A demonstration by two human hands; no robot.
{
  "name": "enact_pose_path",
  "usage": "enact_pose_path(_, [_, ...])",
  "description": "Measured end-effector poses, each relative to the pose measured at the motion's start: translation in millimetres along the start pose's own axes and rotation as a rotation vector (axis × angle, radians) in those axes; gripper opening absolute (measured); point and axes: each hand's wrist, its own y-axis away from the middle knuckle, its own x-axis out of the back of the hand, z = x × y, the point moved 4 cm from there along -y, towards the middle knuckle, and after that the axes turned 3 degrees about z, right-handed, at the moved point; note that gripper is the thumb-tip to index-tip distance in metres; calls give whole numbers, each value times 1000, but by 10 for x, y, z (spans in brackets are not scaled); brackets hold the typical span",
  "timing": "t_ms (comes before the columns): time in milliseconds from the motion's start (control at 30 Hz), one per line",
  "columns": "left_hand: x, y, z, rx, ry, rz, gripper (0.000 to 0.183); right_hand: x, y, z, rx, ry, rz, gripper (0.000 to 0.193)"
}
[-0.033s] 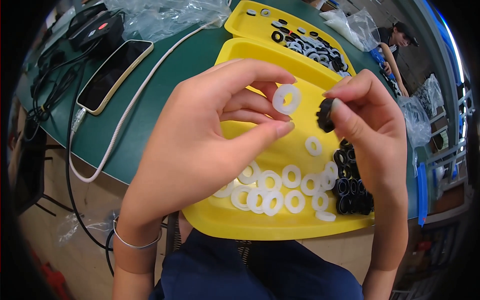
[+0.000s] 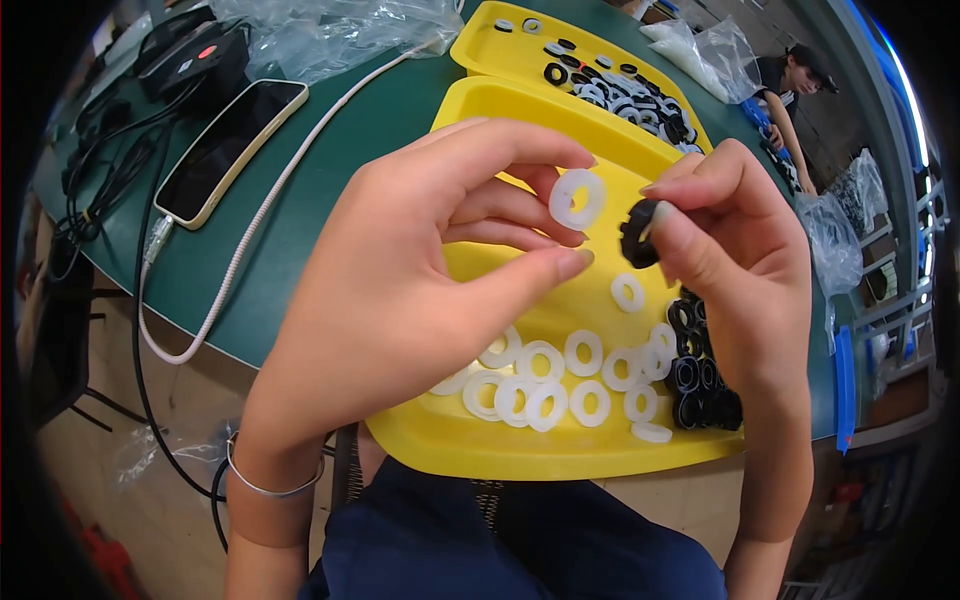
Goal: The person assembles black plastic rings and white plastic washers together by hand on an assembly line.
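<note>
My left hand [image 2: 390, 250] holds a white plastic ring [image 2: 597, 202] at its fingertips, with the thumb and index finger curved round it. Opposite, my right hand [image 2: 750, 260] pinches a black ring with a notched edge [image 2: 630, 242] between thumb and fingers. A narrow gap separates the two rings. Both hands are over the near yellow tray [image 2: 560, 466]. Several loose white rings [image 2: 575, 403] lie in its front part. Black rings [image 2: 718, 408] stand packed together at its right side, partly hidden by my right hand.
Behind sits a second yellow tray [image 2: 480, 50] with mixed black and white rings. On the green table [image 2: 270, 130] lie a phone [image 2: 230, 150] with a white cable [image 2: 262, 215], black cords and clear plastic bags [image 2: 330, 40]. Another person [image 2: 785, 95] is at the far right.
My right hand has shifted slightly left with the black ring, and my left hand a little right with the white ring. The gap between the rings is smaller.
</note>
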Motion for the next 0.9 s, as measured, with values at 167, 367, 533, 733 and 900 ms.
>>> enact_pose_path(167, [-30, 16, 73, -70, 18, -33, 46, -117, -9, -50, 103, 105, 22, 10])
enact_pose_path(367, [-46, 11, 36, -116, 44, -100, 39, -86, 13, -52, 433, 520, -95, 18])
enact_pose_path(533, [-21, -5, 51, -208, -44, -108, 35, -128, 18, -87, 369, 586, -65, 21])
enact_pose_path(733, [-27, 23, 74, -241, -48, -83, 33, -150, 49, -44, 243, 436, -16, 22])
enact_pose_path(900, [-16, 26, 109, -255, -183, -93, 35, -178, 57, -15, 262, 449, -21, 20])
